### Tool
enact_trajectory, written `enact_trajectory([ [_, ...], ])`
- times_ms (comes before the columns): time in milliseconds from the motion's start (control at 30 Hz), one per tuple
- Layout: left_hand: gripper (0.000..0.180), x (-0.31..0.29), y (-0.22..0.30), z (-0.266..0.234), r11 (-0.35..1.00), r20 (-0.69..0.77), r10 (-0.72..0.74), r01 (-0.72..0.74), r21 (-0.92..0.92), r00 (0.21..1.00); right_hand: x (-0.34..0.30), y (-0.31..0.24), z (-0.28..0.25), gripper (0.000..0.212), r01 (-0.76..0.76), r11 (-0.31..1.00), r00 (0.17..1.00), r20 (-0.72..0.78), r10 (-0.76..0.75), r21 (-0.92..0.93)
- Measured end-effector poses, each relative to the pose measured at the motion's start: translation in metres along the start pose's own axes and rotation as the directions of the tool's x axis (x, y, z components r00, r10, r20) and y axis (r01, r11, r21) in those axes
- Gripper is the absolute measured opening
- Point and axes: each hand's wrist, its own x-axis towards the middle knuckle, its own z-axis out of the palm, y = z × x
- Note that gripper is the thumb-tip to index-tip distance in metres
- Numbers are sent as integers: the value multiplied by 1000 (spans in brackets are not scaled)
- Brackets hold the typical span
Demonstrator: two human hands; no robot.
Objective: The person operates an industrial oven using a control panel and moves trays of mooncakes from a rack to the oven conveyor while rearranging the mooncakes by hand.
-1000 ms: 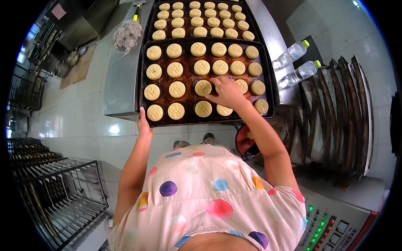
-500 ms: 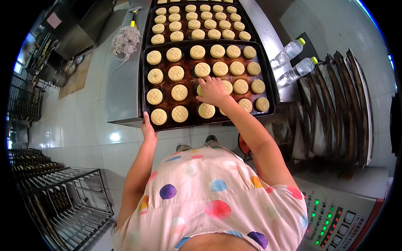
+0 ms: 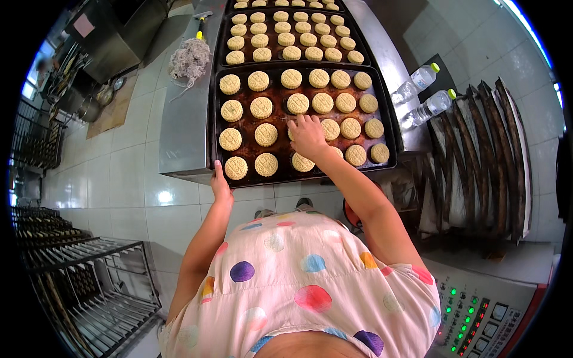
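Observation:
A dark baking tray (image 3: 280, 167) holds rows of round, pale yellow pastries with fluted rims and patterned tops, like mooncakes. At its near left corner, my left hand (image 3: 221, 185) grips the rim, thumb on top and the other fingers hidden below. My right hand (image 3: 308, 136) reaches over the near middle of the tray, its fingers bent down around one mooncake (image 3: 290, 133) in the second row from me. Most of that mooncake is covered by the hand. Just nearer me lies another mooncake (image 3: 301, 162), partly under my wrist.
Another loaded tray (image 3: 271, 58) lies beyond on the metal table (image 3: 186, 143). A grey mop head (image 3: 190, 58) rests at the left; two plastic bottles (image 3: 433, 104) lie at the right. Dark trays (image 3: 477, 161) stand on edge at right, a metal rack (image 3: 98, 280) lower left, a control panel (image 3: 471, 316) lower right.
My right fingers have drawn in around the mooncake, having been more spread before. My left hand keeps its hold on the tray's corner. The whole view has shifted slightly.

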Motion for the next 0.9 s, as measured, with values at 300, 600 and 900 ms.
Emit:
enact_trajectory([
  [300, 67, -10, 2, 6, 999, 15, 3, -3, -43, 1000, -30, 34, 11, 53, -79, 972, 960, -244, 134, 222],
  [600, 69, -13, 6, 8, 999, 21, -6, 7, -43, 1000, -27, 77, 12, 58, -190, 980, 981, 49, 187, 62],
  [900, 68, -10, 3, 6, 999, 39, -3, 5, -50, 999, -24, 70, 10, 45, -136, 990, 991, 9, 136, -22],
])
